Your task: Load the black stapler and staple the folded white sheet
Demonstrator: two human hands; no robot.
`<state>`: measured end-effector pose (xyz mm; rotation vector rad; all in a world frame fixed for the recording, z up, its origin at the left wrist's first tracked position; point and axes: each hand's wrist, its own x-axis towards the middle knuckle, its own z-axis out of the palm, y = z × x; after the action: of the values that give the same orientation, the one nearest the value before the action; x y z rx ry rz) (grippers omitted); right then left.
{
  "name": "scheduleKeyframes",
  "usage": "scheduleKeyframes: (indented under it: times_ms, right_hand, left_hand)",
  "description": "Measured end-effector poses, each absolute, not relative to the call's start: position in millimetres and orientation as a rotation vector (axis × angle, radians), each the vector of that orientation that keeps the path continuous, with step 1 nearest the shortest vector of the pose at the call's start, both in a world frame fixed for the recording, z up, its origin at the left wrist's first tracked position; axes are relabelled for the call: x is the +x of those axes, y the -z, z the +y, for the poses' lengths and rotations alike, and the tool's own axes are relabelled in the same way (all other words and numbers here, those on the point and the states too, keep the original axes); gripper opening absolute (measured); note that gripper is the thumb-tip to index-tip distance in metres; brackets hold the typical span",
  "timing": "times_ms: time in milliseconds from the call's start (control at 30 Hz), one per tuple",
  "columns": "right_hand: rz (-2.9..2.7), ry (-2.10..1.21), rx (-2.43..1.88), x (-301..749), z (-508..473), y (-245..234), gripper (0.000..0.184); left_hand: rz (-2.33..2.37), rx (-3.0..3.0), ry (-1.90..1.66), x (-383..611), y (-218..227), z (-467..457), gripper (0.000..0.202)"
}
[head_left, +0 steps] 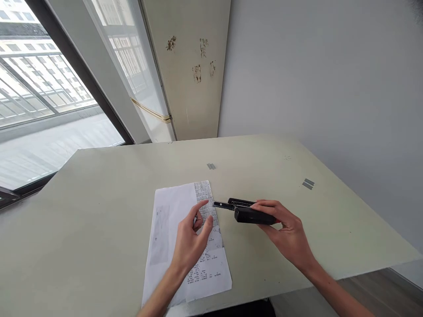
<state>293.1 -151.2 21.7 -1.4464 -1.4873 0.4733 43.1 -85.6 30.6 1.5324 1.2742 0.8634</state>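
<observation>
Head view: a black stapler (254,215), just right of the frame's centre, is grasped by the right hand (287,225), its grip closed about the rear end. A narrow section projects leftward, near the extended index finger of the left hand (190,240). That hand's grip is released, thumb and index finger parted (a small dark detail at the curled fingers cannot be identified), over printed paper (180,199) on the counter (99,229), lower centre.

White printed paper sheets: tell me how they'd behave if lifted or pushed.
The white printed paper sheets look thin, so they would probably flop when lifted. Lying flat, they seem unlikely to roll or tip if pushed.
</observation>
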Motion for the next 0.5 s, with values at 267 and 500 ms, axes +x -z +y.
scheduleKeyframes:
  times_ms: [267,500]
  right_hand:
    - [-1.365,-0.593,-1.466,290,-146,-9,0.022]
    - [-1.361,-0.685,-1.496,275,-134,-10,0.024]
  left_hand:
    - [1.231,1.751,-0.827,58,-24,-92,0.053]
    - [1.212,1.704,-0.818,69,-15,-102,0.053]
